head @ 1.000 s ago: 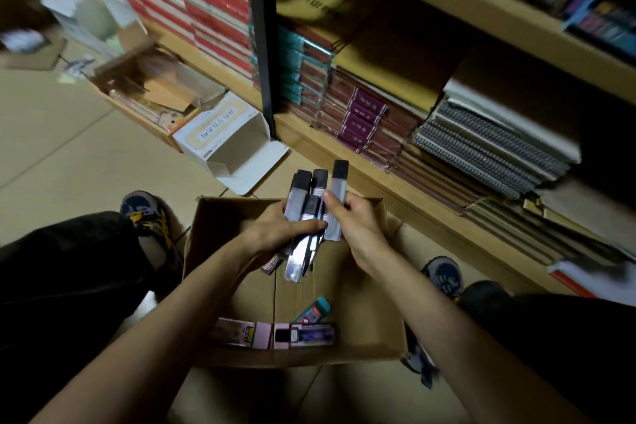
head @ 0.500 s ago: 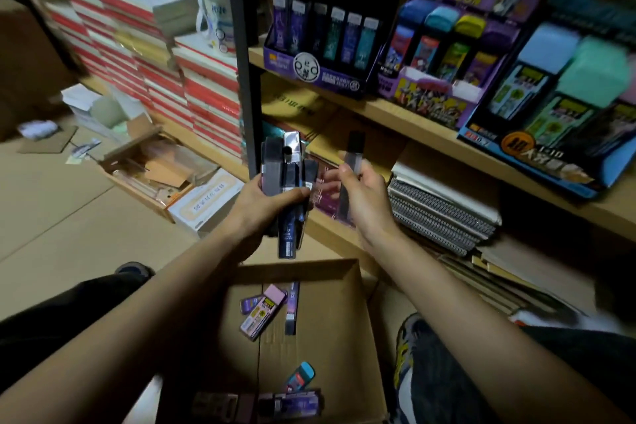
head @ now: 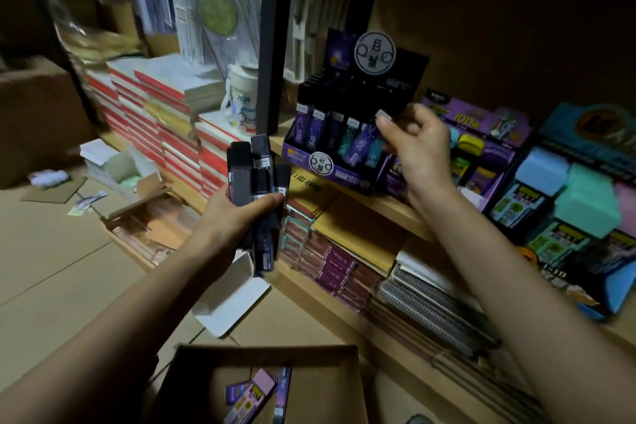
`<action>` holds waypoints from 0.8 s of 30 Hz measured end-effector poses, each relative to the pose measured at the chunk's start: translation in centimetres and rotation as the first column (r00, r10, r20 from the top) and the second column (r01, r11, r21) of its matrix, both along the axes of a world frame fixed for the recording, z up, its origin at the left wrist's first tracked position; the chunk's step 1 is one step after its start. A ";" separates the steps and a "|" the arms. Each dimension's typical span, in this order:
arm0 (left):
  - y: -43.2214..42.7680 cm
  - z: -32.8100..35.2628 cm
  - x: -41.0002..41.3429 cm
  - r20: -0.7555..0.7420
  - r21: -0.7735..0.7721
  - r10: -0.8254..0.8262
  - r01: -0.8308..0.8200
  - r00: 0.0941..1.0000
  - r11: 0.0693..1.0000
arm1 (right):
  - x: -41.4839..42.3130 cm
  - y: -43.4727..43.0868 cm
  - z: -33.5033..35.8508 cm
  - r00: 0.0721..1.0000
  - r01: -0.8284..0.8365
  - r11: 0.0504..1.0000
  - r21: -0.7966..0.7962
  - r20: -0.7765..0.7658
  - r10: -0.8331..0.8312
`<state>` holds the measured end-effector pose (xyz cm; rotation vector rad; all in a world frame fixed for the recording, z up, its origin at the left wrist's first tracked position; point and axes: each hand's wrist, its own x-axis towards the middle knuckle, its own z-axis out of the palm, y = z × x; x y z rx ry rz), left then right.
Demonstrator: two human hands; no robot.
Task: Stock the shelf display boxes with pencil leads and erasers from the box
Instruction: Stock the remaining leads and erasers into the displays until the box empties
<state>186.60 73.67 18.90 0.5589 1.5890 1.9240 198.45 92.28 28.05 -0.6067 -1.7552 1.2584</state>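
Observation:
My left hand [head: 237, 213] grips a bundle of several dark pencil lead cases [head: 256, 175], held upright in front of the shelf edge. My right hand [head: 413, 144] pinches one pencil lead case [head: 383, 115] at the right end of the front row of the purple lead display box [head: 323, 165] on the shelf. To its right stand a purple eraser display [head: 481, 148] and a blue display of pastel erasers [head: 568, 203]. The cardboard box [head: 268, 354] sits on the floor at the bottom, with a pink eraser pack [head: 251, 396] and a lead case inside.
A black shelf post [head: 275, 38] rises left of the lead display. Notebooks and spiral pads [head: 430, 306] fill the shelf below. Stacked red-edged books [head: 155, 120], a white tub [head: 242, 107], an open white carton [head: 230, 299] and opened boxes [head: 148, 227] lie to the left on the floor.
My view has tilted up from the floor box to the shelf. Both hands rose; my right hand carried a single lead case from beside the bundle up to the purple display box.

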 end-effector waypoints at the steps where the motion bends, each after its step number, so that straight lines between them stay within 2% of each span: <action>1: 0.0 0.1 -0.2 0.004 -0.004 -0.001 0.001 1.000 1.000 | -0.8 0.4 0.6 1.000 0.006 0.999 0.034 0.007 -0.006; 6: -0.5 0.3 -1.1 0.018 0.023 0.020 -0.020 1.000 1.000 | -4.8 1.3 0.5 0.983 0.018 0.949 0.314 0.168 -0.074; 8: -0.9 0.3 -1.3 0.034 0.027 0.027 -0.028 0.999 0.999 | -5.6 1.6 -0.1 0.966 0.032 0.926 0.377 0.225 -0.125; 19: -0.9 0.4 -1.7 0.053 0.025 0.018 -0.020 0.998 0.999 | -7.4 3.0 0.1 0.938 0.030 0.965 0.261 0.326 -0.117; 24: -0.7 0.1 -1.5 0.062 0.019 0.026 -0.027 0.998 0.999 | -7.3 3.0 -0.7 0.909 0.003 0.953 0.302 0.396 -0.129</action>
